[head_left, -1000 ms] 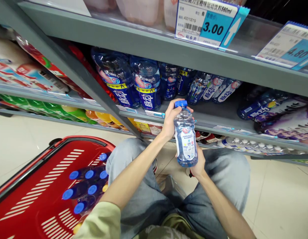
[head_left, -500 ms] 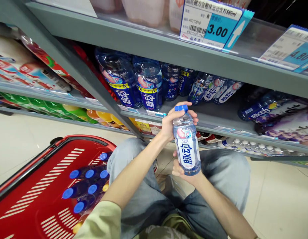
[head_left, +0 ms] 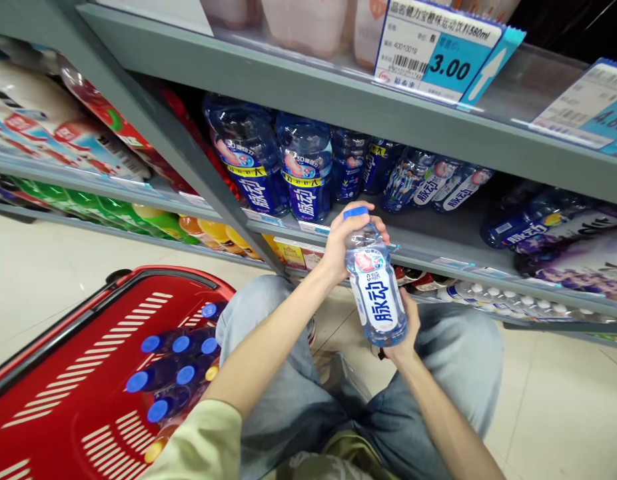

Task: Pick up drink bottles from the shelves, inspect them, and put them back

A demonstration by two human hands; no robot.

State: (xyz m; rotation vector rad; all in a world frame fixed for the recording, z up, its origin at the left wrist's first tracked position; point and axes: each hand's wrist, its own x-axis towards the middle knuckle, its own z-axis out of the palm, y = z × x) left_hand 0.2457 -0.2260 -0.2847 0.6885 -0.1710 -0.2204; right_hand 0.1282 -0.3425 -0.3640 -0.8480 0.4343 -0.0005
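A clear blue drink bottle with a white label and blue cap is held up in front of my knees, tilted, its label facing me. My left hand is closed around the neck, just under the cap, with fingertips showing on the far side. At the lower right side, near the base, my right hand grips the bottle; most of its fingers are hidden behind it. Just beyond stands a shelf with dark blue bottles upright at the left and smaller bottles beside them.
To my left is a red shopping basket holding several bottles with blue caps and yellow caps. A shelf edge with price tags runs above. Purple-labelled packs lie at the right. Small white-capped bottles line the bottom shelf.
My right hand has shifted from beneath the bottle's left side to its lower right side. The bottle tilts slightly more; my left hand stays on its neck.
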